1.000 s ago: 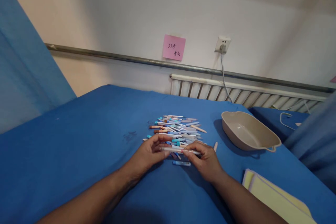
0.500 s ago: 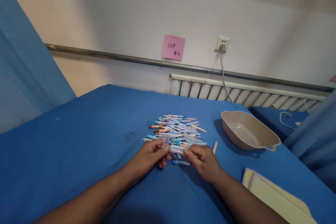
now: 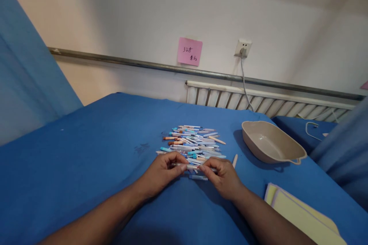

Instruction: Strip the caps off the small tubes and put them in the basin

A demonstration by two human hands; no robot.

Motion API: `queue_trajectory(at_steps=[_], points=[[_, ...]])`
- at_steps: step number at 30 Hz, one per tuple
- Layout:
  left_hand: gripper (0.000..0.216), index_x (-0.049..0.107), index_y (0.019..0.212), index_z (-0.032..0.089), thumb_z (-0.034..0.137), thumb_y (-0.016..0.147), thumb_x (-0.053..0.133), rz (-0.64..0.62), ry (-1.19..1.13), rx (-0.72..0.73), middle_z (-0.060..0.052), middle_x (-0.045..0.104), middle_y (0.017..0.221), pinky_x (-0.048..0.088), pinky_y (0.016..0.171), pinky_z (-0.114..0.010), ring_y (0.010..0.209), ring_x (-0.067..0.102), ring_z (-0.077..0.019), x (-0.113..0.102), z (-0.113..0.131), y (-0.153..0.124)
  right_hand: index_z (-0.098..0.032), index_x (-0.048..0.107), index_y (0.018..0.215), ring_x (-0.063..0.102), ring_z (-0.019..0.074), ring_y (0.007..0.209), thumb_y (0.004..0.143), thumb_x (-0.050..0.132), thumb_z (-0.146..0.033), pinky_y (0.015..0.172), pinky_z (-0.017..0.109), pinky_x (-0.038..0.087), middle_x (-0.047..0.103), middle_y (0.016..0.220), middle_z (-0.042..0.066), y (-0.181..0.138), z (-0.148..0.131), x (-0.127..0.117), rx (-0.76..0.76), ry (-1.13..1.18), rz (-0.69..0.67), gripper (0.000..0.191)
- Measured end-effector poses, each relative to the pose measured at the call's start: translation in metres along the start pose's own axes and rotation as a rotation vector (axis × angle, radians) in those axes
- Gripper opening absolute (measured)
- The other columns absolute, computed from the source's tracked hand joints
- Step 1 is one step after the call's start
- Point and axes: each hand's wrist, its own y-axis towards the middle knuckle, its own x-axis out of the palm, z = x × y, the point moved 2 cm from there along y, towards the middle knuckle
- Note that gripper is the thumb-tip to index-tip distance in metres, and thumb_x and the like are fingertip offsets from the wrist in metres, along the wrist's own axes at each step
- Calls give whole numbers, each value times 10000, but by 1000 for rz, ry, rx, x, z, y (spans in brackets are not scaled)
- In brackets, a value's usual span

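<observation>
Between my two hands a slim, pale pen (image 3: 192,167) lies roughly level, just above the near edge of a pile of pens (image 3: 192,141). My left hand (image 3: 169,166) is closed on its left end, thumb in front. The thumb and fingers of my right hand (image 3: 220,172) pinch its right end. The palms hide both ends. A blue pen part (image 3: 198,177) lies on the blue cloth just below the held pen. Right of my right hand is a single cream pen (image 3: 235,160). The pile mixes white, light blue, turquoise and orange-brown pieces.
A beige basin (image 3: 273,141) stands on the blue-covered table (image 3: 86,168) to the right. Yellow folded cloths (image 3: 301,210) lie at the lower right, beside my right forearm. Behind are a radiator (image 3: 227,95), a wall rail (image 3: 143,64), a plugged socket (image 3: 243,48) and a pink note (image 3: 189,51).
My left fingers have closed further round the pen, and their tips are less visible below. The pen is now straighter and plainer between both hands. The pile looks the same.
</observation>
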Motion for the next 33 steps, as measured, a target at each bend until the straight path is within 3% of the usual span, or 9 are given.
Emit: queue_trajectory(at_steps=[8,12,18,22,27,33], points=[[157,646,839,160,247,710,621,-21,194,65,-25,642,837,437,749,-284,793,577,-170,1,4,-5,-160,569,606,414,97,524,861,510,-429,508,202,324,452,534,-38,3,10,4,151,213,18,375],[382,587,1050,191,230,677,660,10,72,76,-54,637,1026,439,832,-295,928,581,-188,4,3,-5,-161,580,623,417,102,542,857,514,-439,517,203,331,461,550,-34,3,11,3,164,228,61,369],[239,631,863,175,379,737,630,-8,109,-4,-5,624,794,416,687,-251,743,545,-154,4,1,-1,-171,618,679,421,102,501,863,504,-434,475,201,323,480,533,-34,2,7,1,157,211,84,340],[233,656,857,183,387,754,612,-71,154,0,11,605,753,380,644,-226,703,513,-143,5,1,-3,-167,624,685,410,98,475,861,501,-462,452,200,309,457,509,-42,3,7,1,179,232,104,365],[225,671,836,190,392,783,586,-193,187,-28,35,555,660,335,579,-206,626,470,-123,10,-4,-5,-164,628,739,438,102,430,862,424,-579,438,208,336,476,476,-44,5,11,4,257,442,107,479],[313,622,820,167,475,767,597,-177,89,-107,10,609,696,392,592,-221,605,511,-120,8,-12,0,-158,598,774,417,86,414,823,386,-676,424,205,330,530,549,-27,11,25,0,348,722,346,561]])
